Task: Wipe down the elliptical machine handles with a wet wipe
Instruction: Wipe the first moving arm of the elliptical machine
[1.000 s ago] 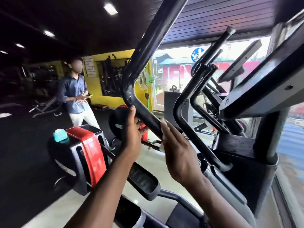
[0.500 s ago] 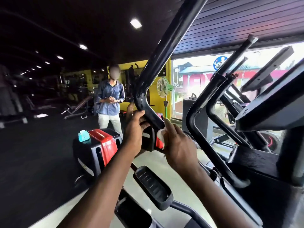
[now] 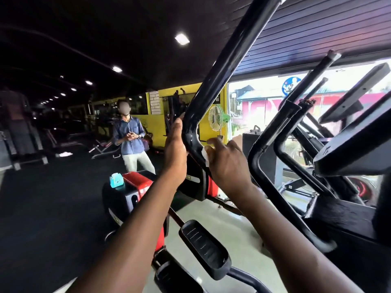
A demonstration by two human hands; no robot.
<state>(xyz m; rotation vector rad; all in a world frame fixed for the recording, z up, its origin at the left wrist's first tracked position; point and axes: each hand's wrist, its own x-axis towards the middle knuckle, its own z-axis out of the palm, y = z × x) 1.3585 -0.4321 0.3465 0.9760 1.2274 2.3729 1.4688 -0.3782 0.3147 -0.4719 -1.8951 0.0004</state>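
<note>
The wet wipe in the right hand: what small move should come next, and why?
Probably slide the wet wipe upward along the black handle. The right hand presses it against the bend, low on the bar, and the long straight part rises above. The left hand holds the bar beside the bend, which should steady it.

No text is legible; the machine's small label (image 3: 189, 178) is blurred

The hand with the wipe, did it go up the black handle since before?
Yes. The right hand with the wet wipe has climbed the handle, from below the bend to right at it.
</note>
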